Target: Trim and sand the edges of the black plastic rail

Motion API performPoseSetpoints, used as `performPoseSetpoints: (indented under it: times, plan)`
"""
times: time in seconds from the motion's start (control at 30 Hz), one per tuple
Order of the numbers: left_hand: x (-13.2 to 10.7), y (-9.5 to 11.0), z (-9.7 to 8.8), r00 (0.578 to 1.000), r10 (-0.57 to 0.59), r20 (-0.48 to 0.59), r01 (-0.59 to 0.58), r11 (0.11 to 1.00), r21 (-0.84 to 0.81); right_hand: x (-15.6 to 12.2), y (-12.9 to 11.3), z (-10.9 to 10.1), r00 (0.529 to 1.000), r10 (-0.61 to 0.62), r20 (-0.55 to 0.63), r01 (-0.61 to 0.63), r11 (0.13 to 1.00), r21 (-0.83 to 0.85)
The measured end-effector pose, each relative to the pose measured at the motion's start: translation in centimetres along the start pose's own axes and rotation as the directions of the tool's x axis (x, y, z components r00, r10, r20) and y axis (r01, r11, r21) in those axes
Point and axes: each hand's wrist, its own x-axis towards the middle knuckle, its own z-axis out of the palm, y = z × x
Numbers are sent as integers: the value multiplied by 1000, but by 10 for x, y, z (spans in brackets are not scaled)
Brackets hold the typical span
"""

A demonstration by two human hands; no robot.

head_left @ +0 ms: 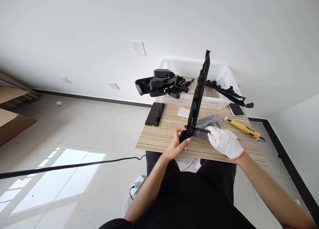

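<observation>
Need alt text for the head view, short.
Bare left hand grips the base of a long black plastic strip, near-upright over a striped wooden table; white-gloved right hand holds a thin dark tool against it. White plastic basket of black parts behind.

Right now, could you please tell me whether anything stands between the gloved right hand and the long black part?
Nothing visible does. The right hand holds a thin dark tool whose tip reaches the lower end of the long black part, gripped there by the left hand. The grey cloth lies behind them.
</observation>
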Motion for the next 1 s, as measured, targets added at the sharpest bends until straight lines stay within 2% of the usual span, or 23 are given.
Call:
performPoseSetpoints:
  times: [0.13,0.6,0.73,0.9,1.0]
  plan:
    - [1,-2,0,1000,0,5,0,1000,-15,-1,3,-1,998,-51,20,51,998,32]
    - [0,0,-1,1000,-7,16,7,1000,7,-2,4,10,994,-1,-111,7,999,52]
    - [0,0,-1,1000,-4,17,4,1000,5,-3,4,9,994,10,-109,-3,998,64]
    - [0,2,0,1000,-11,21,11,1000,8,1,-1,-1,994,93,-55,-86,989,118]
    - [0,3,0,999,-24,21,24,1000,15,6,-1,-4,982,173,-79,-165,982,93]
